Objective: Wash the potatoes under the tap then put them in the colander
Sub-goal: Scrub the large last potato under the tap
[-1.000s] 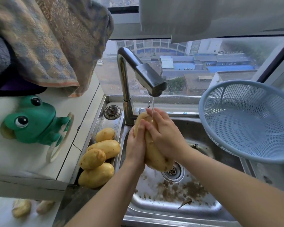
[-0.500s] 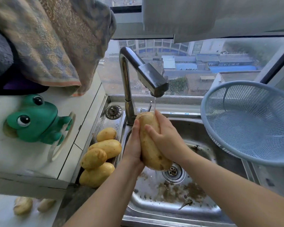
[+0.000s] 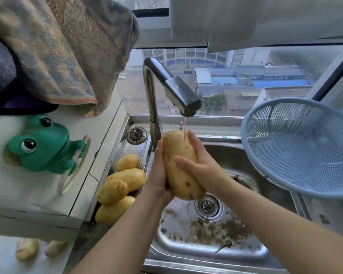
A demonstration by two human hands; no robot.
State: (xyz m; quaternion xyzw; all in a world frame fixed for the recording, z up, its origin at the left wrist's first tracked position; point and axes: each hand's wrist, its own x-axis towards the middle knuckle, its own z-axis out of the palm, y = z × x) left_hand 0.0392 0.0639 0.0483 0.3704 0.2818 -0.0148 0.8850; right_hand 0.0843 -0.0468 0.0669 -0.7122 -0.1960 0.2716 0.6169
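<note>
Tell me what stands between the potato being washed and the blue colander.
Nothing visible. The potato, gripped by the left hand and right hand over the sink, has open space to its right up to the empty blue colander. The tap spout hangs above it, off that path.

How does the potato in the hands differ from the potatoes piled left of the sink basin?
The held potato is gripped at a tilt by the left hand and right hand under the tap stream; the piled potatoes lie untouched on the ledge, away from the water. The held potato looks longer than any of the piled potatoes. Both have yellow-brown skin, and neither is in the colander.
</note>
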